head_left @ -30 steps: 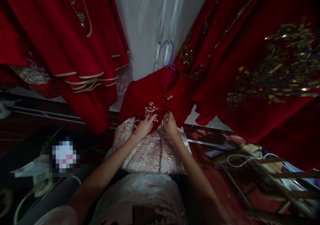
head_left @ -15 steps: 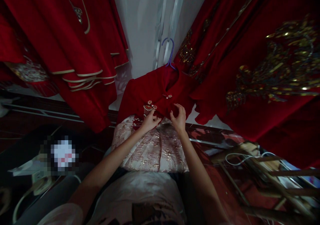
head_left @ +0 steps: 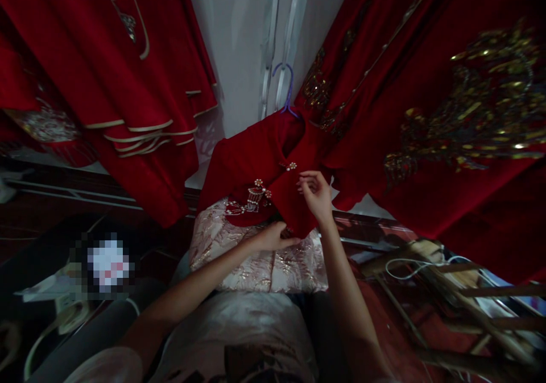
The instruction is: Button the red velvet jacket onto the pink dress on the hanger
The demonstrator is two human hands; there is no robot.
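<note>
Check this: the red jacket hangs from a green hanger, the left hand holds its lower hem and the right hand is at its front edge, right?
Not quite: the head view shows a purple hanger, not green. The red jacket does hang from it, left hand holding the lower hem, right hand at the front edge.

Red robes (head_left: 140,87) at ten o'clock and embroidered gowns (head_left: 426,116) at two hem in the jacket (head_left: 247,161); the wall gap (head_left: 239,42) at twelve lies open.

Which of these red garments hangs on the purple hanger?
The small red jacket, under the purple hanger, gripped by left hand and right hand; left robes and right robes are larger.
</note>
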